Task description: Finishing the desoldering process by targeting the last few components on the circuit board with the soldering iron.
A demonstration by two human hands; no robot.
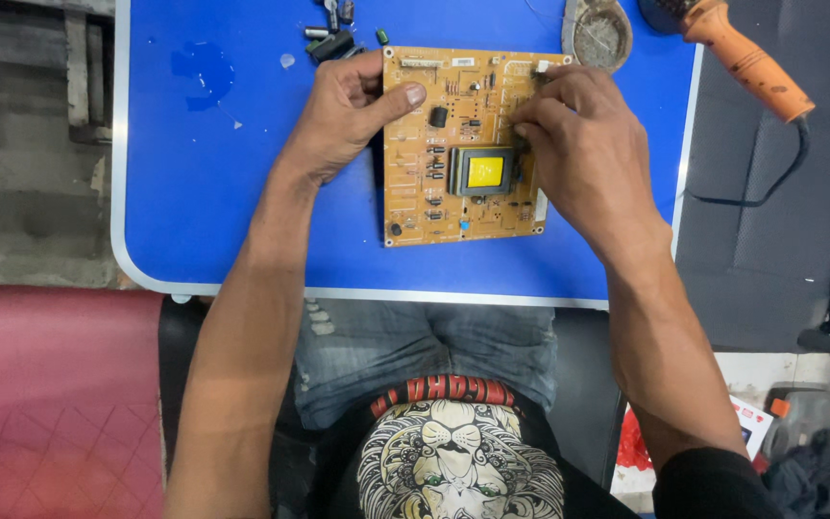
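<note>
The board (463, 144) lay flat on the blue table (223, 192), near its far edge. The left hand (343, 115) clamped the board's left edge, thumb on top. The right hand (583, 144) covered the board's right side, fingertips pinched at something small near the top corner; what, I could not tell. Loose capacitors (333, 38) sat just beyond the board. A hard tug could probably slide the board or bend a part.
</note>
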